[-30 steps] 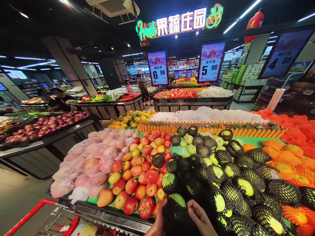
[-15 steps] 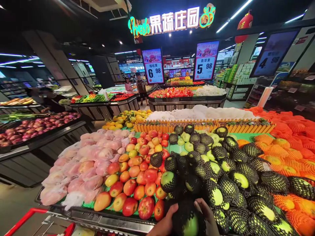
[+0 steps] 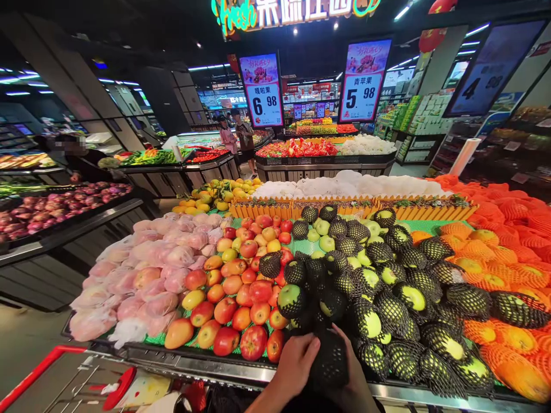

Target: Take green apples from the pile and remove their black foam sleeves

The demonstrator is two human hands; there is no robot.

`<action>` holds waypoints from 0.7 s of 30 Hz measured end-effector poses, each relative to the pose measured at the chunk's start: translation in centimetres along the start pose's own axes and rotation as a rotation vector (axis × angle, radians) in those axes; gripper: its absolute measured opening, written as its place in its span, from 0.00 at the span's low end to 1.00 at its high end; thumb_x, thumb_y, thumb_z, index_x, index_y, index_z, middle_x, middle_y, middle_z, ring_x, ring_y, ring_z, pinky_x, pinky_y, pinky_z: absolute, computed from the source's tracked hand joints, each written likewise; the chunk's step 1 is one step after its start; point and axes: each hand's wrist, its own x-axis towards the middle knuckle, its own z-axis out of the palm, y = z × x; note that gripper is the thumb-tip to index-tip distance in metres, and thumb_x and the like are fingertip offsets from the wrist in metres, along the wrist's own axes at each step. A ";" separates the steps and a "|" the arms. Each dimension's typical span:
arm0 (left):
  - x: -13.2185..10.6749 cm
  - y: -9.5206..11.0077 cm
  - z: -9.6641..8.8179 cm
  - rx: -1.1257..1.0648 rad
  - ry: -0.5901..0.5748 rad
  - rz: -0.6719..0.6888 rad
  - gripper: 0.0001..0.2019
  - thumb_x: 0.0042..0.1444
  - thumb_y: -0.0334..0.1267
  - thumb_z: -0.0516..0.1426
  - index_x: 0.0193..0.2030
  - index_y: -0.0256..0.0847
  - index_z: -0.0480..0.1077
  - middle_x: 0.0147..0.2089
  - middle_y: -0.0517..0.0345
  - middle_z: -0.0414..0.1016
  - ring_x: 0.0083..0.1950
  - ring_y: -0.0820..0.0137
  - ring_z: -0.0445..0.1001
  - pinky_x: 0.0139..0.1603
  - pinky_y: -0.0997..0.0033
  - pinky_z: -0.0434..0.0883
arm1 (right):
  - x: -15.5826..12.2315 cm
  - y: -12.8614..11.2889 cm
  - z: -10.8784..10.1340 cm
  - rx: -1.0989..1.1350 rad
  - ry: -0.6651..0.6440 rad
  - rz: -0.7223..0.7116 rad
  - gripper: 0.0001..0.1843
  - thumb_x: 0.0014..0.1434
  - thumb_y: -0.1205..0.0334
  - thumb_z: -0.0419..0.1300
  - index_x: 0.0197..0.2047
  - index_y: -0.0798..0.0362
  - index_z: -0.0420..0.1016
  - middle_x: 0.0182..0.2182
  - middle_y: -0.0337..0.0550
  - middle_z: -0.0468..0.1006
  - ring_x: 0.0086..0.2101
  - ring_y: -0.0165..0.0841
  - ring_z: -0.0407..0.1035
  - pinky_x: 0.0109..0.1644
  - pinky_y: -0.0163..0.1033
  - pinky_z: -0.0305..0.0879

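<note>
Between my two hands is a green apple in a black foam net (image 3: 329,361), low over the front edge of the fruit stand. My left hand (image 3: 296,362) grips it from the left, thumb and fingers curled against the net. From the right, my right hand (image 3: 350,367) wraps round it, its fingers partly hidden behind the fruit. The net covers nearly all of the apple's near side. Just beyond lie more green apples in black nets (image 3: 331,304). Red apples (image 3: 253,343) lie to the left of my hands.
Pink-wrapped fruit (image 3: 146,272) fills the stand's left side; orange-netted fruit (image 3: 512,338) lies at the right. The metal front rail (image 3: 206,371) runs before me. A red-handled cart (image 3: 47,373) stands at lower left. A person (image 3: 81,160) is beside the onions (image 3: 64,215); two people stand farther back.
Both hands have turned the netted apple: its bare green patch showed before and now black net faces me. The view has tipped downward, showing more of the cart.
</note>
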 end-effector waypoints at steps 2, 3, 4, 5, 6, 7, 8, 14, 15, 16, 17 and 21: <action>-0.4 1.8 -0.3 0.169 -0.017 0.080 0.19 0.61 0.56 0.57 0.36 0.44 0.81 0.41 0.48 0.80 0.47 0.55 0.73 0.56 0.59 0.65 | 0.2 -0.2 0.1 0.023 -0.008 0.029 0.45 0.49 0.62 0.73 0.66 0.48 0.58 0.62 0.57 0.71 0.60 0.53 0.68 0.65 0.59 0.65; -0.5 2.5 -0.4 0.174 -0.029 0.117 0.18 0.62 0.55 0.57 0.37 0.44 0.81 0.45 0.47 0.79 0.48 0.56 0.73 0.55 0.61 0.65 | 0.3 -0.4 0.0 0.033 -0.013 0.041 0.43 0.49 0.64 0.72 0.65 0.48 0.60 0.60 0.56 0.73 0.58 0.52 0.70 0.62 0.57 0.68; -0.6 3.0 -0.5 0.139 -0.044 0.147 0.17 0.61 0.54 0.58 0.39 0.43 0.80 0.47 0.47 0.78 0.49 0.57 0.72 0.54 0.63 0.65 | 0.3 -0.5 -0.2 0.043 -0.003 0.050 0.42 0.48 0.66 0.72 0.64 0.47 0.60 0.58 0.55 0.75 0.57 0.52 0.72 0.60 0.55 0.71; -0.6 3.3 -0.7 0.081 -0.058 0.162 0.16 0.60 0.53 0.59 0.40 0.42 0.79 0.47 0.48 0.77 0.49 0.59 0.71 0.51 0.65 0.65 | 0.3 -0.6 -0.4 0.050 0.020 0.056 0.42 0.47 0.67 0.72 0.63 0.47 0.61 0.56 0.54 0.76 0.54 0.51 0.74 0.57 0.53 0.73; -0.6 3.5 -0.8 0.016 -0.072 0.157 0.17 0.59 0.54 0.60 0.39 0.41 0.78 0.44 0.50 0.76 0.45 0.62 0.70 0.48 0.67 0.65 | 0.3 -0.6 -0.7 0.056 0.054 0.056 0.43 0.45 0.68 0.72 0.62 0.47 0.61 0.55 0.52 0.77 0.53 0.50 0.75 0.55 0.51 0.74; -0.5 3.4 -0.9 -0.047 -0.090 0.135 0.19 0.57 0.56 0.61 0.37 0.40 0.75 0.39 0.53 0.74 0.41 0.65 0.68 0.43 0.69 0.64 | 0.3 -0.7 -1.0 0.059 0.089 0.055 0.43 0.44 0.69 0.72 0.62 0.47 0.61 0.54 0.51 0.77 0.52 0.49 0.75 0.54 0.50 0.75; -0.4 3.2 -1.0 -0.104 -0.104 0.102 0.21 0.56 0.58 0.62 0.36 0.39 0.73 0.34 0.57 0.70 0.37 0.68 0.65 0.40 0.70 0.62 | 0.3 -0.7 -1.2 0.061 0.121 0.054 0.44 0.43 0.70 0.72 0.62 0.47 0.62 0.55 0.51 0.76 0.52 0.48 0.75 0.54 0.49 0.74; 1.8 1.7 -2.0 -0.199 -0.048 0.002 0.26 0.50 0.62 0.64 0.35 0.38 0.68 0.28 0.65 0.62 0.31 0.74 0.60 0.35 0.73 0.57 | 0.5 -1.1 -2.3 0.055 0.213 0.046 0.44 0.42 0.68 0.73 0.62 0.47 0.62 0.57 0.50 0.74 0.55 0.48 0.72 0.60 0.50 0.70; 2.2 1.5 -2.1 -0.183 -0.022 0.006 0.26 0.51 0.62 0.64 0.35 0.38 0.69 0.28 0.64 0.63 0.32 0.73 0.61 0.36 0.73 0.59 | 0.6 -1.1 -2.4 0.048 0.224 0.045 0.44 0.43 0.67 0.74 0.62 0.48 0.62 0.57 0.50 0.73 0.55 0.48 0.72 0.60 0.50 0.70; 2.6 1.4 -2.2 -0.172 -0.002 0.012 0.25 0.51 0.62 0.63 0.35 0.37 0.70 0.29 0.63 0.66 0.33 0.72 0.63 0.38 0.72 0.60 | 0.7 -1.1 -2.6 0.038 0.227 0.047 0.45 0.43 0.66 0.74 0.62 0.48 0.61 0.58 0.50 0.72 0.55 0.48 0.71 0.60 0.51 0.70; 2.9 1.2 -2.3 -0.174 0.007 0.018 0.25 0.52 0.62 0.63 0.36 0.37 0.71 0.30 0.61 0.68 0.35 0.71 0.65 0.39 0.72 0.62 | 0.8 -1.1 -2.9 0.026 0.227 0.051 0.45 0.44 0.65 0.75 0.63 0.48 0.61 0.58 0.51 0.72 0.56 0.48 0.71 0.61 0.52 0.69; 3.1 1.2 -1.8 -0.282 -0.109 -0.003 0.29 0.52 0.61 0.63 0.51 0.41 0.73 0.49 0.53 0.74 0.49 0.63 0.71 0.47 0.67 0.68 | 1.0 -0.9 -3.9 -0.034 0.231 0.023 0.46 0.45 0.63 0.76 0.63 0.48 0.59 0.59 0.52 0.71 0.57 0.50 0.69 0.63 0.56 0.66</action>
